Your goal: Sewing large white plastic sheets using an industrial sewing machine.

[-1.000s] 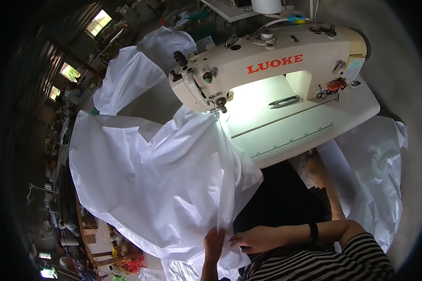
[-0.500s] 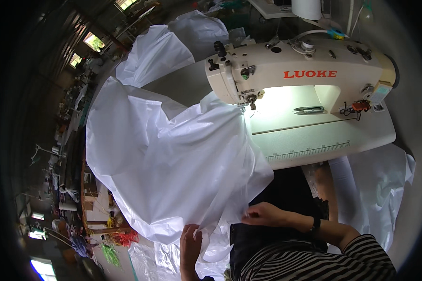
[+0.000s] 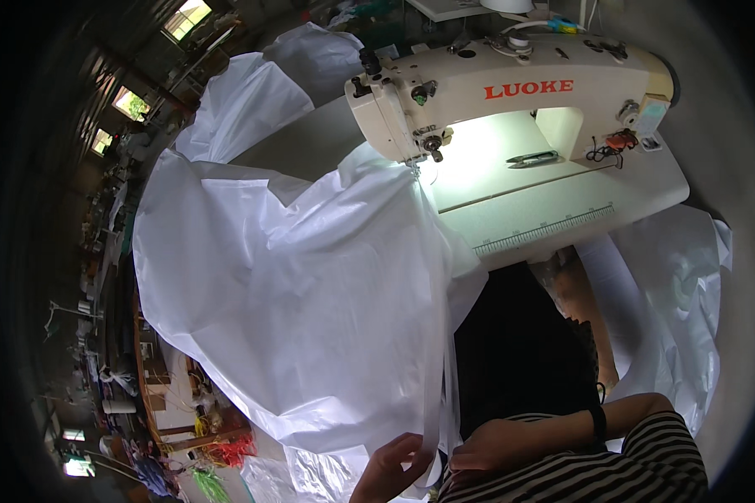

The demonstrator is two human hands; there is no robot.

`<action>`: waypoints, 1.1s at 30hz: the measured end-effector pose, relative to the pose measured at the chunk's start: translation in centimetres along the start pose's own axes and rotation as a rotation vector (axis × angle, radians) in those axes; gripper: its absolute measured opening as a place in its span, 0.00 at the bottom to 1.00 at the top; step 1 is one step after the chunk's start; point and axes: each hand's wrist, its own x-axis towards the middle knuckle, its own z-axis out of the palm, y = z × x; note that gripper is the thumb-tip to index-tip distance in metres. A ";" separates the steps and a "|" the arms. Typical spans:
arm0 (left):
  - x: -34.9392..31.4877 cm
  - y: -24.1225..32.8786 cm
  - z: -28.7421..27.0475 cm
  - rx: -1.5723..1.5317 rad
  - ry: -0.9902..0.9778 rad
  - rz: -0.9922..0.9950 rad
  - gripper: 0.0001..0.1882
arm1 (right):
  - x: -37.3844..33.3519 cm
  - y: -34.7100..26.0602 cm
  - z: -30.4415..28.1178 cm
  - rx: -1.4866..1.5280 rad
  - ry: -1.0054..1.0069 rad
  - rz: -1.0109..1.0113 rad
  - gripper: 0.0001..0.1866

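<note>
A large sheet of thin, glossy white material (image 3: 310, 310) drapes from the needle area of the sewing machine (image 3: 520, 75) down toward my lap. My left hand (image 3: 393, 465) is closed on a narrow folded strip along the sheet's right edge, low in the view. Just to its right, my right hand (image 3: 491, 450) is curled with the fingertips pinched at that same edge; its grip is partly hidden by the hand itself. The sheet's upper end lies under the lit needle and presser foot (image 3: 414, 170).
Thread snips (image 3: 533, 159) lie on the machine bed, which has a ruler scale (image 3: 545, 229) along its front. More white sheeting hangs at the right (image 3: 671, 293) and is bunched behind the machine (image 3: 243, 105). Red stringy material (image 3: 231, 451) and clutter stand at the left.
Both hands have come closer together, low and near my body; the left moved right and down, the right moved down. The sheet's edge now hangs straighter. The whole view has shifted slightly.
</note>
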 end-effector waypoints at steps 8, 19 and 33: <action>-2.9 -1.2 -0.3 -0.443 0.093 -0.271 0.11 | 3.4 -1.8 4.5 -0.374 0.165 -0.127 0.11; -5.1 -3.6 1.0 -0.109 0.574 -0.153 0.06 | 3.8 -1.3 5.8 -0.115 0.064 -0.087 0.20; -4.8 -1.1 -0.2 0.374 0.879 0.131 0.09 | 4.7 18.7 -2.2 -0.910 0.999 0.733 0.18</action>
